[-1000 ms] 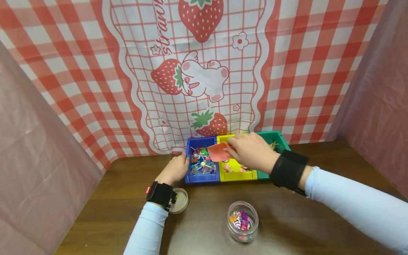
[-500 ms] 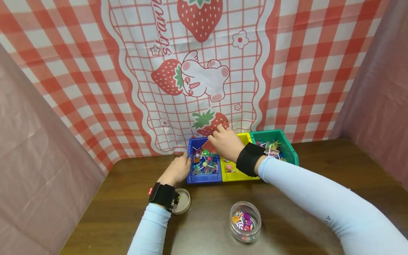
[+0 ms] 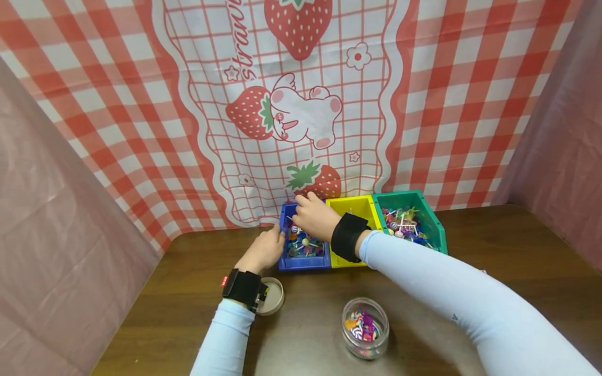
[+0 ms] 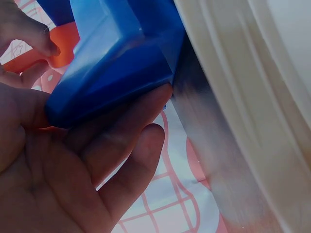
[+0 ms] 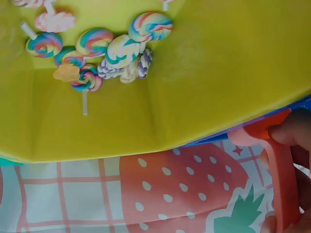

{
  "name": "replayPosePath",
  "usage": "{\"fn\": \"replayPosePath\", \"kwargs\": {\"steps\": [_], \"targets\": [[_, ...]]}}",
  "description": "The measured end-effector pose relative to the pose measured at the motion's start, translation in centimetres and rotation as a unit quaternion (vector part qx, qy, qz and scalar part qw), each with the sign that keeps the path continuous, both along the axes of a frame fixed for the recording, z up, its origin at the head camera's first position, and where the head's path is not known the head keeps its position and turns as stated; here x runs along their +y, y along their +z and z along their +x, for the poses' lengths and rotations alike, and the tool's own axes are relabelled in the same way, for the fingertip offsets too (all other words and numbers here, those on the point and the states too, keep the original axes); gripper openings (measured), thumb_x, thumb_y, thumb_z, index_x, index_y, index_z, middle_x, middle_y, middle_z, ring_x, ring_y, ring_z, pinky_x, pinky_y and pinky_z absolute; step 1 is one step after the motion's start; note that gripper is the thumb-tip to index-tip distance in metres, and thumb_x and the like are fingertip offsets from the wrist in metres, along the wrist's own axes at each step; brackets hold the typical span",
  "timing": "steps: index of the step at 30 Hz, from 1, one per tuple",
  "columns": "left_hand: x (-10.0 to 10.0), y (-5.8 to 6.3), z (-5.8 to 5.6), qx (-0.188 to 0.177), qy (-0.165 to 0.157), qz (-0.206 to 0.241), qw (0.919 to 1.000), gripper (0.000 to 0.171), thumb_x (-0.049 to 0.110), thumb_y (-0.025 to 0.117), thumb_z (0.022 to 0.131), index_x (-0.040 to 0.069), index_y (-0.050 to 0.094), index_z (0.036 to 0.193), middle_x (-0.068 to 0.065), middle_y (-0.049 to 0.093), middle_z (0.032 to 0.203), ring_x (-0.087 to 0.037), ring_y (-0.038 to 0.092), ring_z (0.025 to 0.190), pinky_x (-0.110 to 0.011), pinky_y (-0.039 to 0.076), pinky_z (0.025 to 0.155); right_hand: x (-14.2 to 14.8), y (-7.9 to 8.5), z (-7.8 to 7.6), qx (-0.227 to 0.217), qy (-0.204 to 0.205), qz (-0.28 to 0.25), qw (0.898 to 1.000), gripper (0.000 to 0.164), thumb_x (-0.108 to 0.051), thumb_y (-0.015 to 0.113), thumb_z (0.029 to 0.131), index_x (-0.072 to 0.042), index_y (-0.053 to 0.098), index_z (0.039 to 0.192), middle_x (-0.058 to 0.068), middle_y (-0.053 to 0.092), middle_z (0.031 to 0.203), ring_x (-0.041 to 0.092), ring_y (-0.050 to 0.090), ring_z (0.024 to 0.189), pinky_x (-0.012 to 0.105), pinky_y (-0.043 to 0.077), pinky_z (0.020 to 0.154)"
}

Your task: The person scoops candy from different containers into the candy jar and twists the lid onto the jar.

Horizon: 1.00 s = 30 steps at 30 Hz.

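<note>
Jar (image 3: pixel 367 351), nearer me than blue bin (image 3: pixel 304 263), part-filled; candies (image 3: pixel 305 243) remain in bin. My right hand (image 3: pixel 316 216) grips scoop (image 5: pixel 284 184); left hand (image 3: pixel 262 250) pinches bin.

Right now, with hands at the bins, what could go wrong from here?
The right hand holds the scoop at the blue bin, beside the yellow bin, so small lollipops could get mixed. The right arm could tip the open jar in passing. The left wristband, close to the lid, might knock it.
</note>
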<state>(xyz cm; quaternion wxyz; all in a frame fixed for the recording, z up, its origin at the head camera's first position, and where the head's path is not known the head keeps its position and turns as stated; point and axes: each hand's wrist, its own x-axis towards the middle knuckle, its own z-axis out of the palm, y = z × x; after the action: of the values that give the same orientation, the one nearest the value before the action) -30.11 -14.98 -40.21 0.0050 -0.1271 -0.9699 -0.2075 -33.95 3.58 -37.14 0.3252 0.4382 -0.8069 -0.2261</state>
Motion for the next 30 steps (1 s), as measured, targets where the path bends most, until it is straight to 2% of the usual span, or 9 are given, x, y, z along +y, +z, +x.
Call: {"fn": "replayPosePath", "kwargs": {"steps": [6, 11, 14, 18, 20, 22, 27, 28, 30], "targets": [[0.0, 0.1, 0.0, -0.004, 0.002, 0.001, 1.0000, 0.034, 0.021, 0.036, 0.107, -0.002, 0.053, 0.125, -0.018, 0.064, 0.100, -0.033, 0.065, 0.098, -0.050, 0.050, 0.084, -0.8, 0.0, 0.9, -0.046, -0.026, -0.006, 0.999, 0.010, -0.019, 0.071, 0.094, -0.019, 0.079, 0.088, -0.001, 0.072, 0.085, 0.024, 0.054, 0.097, 0.041, 0.044, 0.080], [0.1, 0.1, 0.0, -0.003, -0.002, -0.003, 1.0000, 0.037, 0.021, 0.036, 0.107, -0.004, 0.052, 0.129, -0.023, 0.065, 0.109, -0.037, 0.064, 0.106, -0.051, 0.049, 0.090, -1.5, 0.2, 1.5, -0.083, -0.080, -0.024, 0.993, 0.013, -0.017, 0.068, 0.095, -0.019, 0.079, 0.090, 0.000, 0.073, 0.089, 0.026, 0.057, 0.100, 0.047, 0.048, 0.084], [0.1, 0.1, 0.1, -0.003, -0.003, -0.002, 1.0000, 0.036, 0.021, 0.037, 0.107, -0.004, 0.053, 0.127, -0.023, 0.065, 0.109, -0.038, 0.063, 0.107, -0.051, 0.048, 0.091, -1.9, 0.4, 1.8, -0.105, -0.120, -0.043, 0.986, 0.009, -0.025, 0.074, 0.090, -0.018, 0.079, 0.093, 0.002, 0.073, 0.090, 0.027, 0.057, 0.092, 0.048, 0.051, 0.080], [0.2, 0.1, 0.1, -0.003, -0.005, 0.001, 1.0000, 0.037, 0.020, 0.037, 0.107, -0.005, 0.052, 0.130, -0.025, 0.064, 0.113, -0.039, 0.062, 0.110, -0.051, 0.048, 0.093, -1.9, 0.6, 1.8, -0.135, -0.163, -0.077, 0.974, 0.019, -0.031, 0.078, 0.085, -0.013, 0.079, 0.091, 0.006, 0.072, 0.085, 0.028, 0.061, 0.078, 0.044, 0.056, 0.067], [0.3, 0.1, 0.1, -0.004, -0.004, 0.002, 1.0000, 0.038, 0.021, 0.037, 0.107, -0.005, 0.051, 0.132, -0.025, 0.064, 0.116, -0.039, 0.061, 0.112, -0.051, 0.047, 0.095, -1.7, 0.6, 1.6, -0.159, -0.188, -0.094, 0.965, 0.018, -0.030, 0.075, 0.086, -0.012, 0.078, 0.088, 0.006, 0.071, 0.080, 0.027, 0.062, 0.071, 0.041, 0.055, 0.059], [0.3, 0.1, 0.1, -0.004, -0.002, 0.001, 1.0000, 0.039, 0.022, 0.036, 0.107, -0.004, 0.051, 0.132, -0.026, 0.063, 0.119, -0.039, 0.061, 0.114, -0.051, 0.046, 0.096, -1.5, 0.6, 1.3, -0.195, -0.216, -0.110, 0.950, 0.020, -0.030, 0.071, 0.090, -0.012, 0.077, 0.085, 0.005, 0.069, 0.076, 0.025, 0.063, 0.066, 0.039, 0.054, 0.054], [0.2, 0.1, 0.1, -0.003, 0.003, 0.001, 1.0000, 0.039, 0.022, 0.036, 0.107, -0.005, 0.051, 0.131, -0.026, 0.063, 0.120, -0.039, 0.060, 0.115, -0.051, 0.045, 0.097, -0.9, 0.8, 1.0, -0.311, -0.284, -0.132, 0.897, 0.033, -0.045, 0.073, 0.088, -0.012, 0.076, 0.089, 0.006, 0.069, 0.082, 0.024, 0.064, 0.068, 0.042, 0.054, 0.058], [0.2, 0.1, 0.1, -0.002, 0.004, 0.001, 1.0000, 0.039, 0.022, 0.036, 0.107, -0.004, 0.052, 0.130, -0.026, 0.063, 0.120, -0.040, 0.060, 0.114, -0.052, 0.045, 0.097, -0.8, 0.8, 1.1, -0.326, -0.290, -0.134, 0.890, 0.036, -0.047, 0.073, 0.088, -0.011, 0.076, 0.091, 0.007, 0.070, 0.084, 0.025, 0.065, 0.070, 0.043, 0.054, 0.059], [0.2, 0.1, 0.2, 0.001, 0.004, 0.002, 1.0000, 0.037, 0.022, 0.036, 0.107, -0.004, 0.053, 0.128, -0.027, 0.063, 0.118, -0.040, 0.061, 0.113, -0.052, 0.046, 0.097, -0.8, 0.9, 1.3, -0.340, -0.294, -0.140, 0.882, 0.038, -0.047, 0.073, 0.088, -0.010, 0.076, 0.094, 0.009, 0.071, 0.088, 0.027, 0.067, 0.073, 0.045, 0.055, 0.062]]}}
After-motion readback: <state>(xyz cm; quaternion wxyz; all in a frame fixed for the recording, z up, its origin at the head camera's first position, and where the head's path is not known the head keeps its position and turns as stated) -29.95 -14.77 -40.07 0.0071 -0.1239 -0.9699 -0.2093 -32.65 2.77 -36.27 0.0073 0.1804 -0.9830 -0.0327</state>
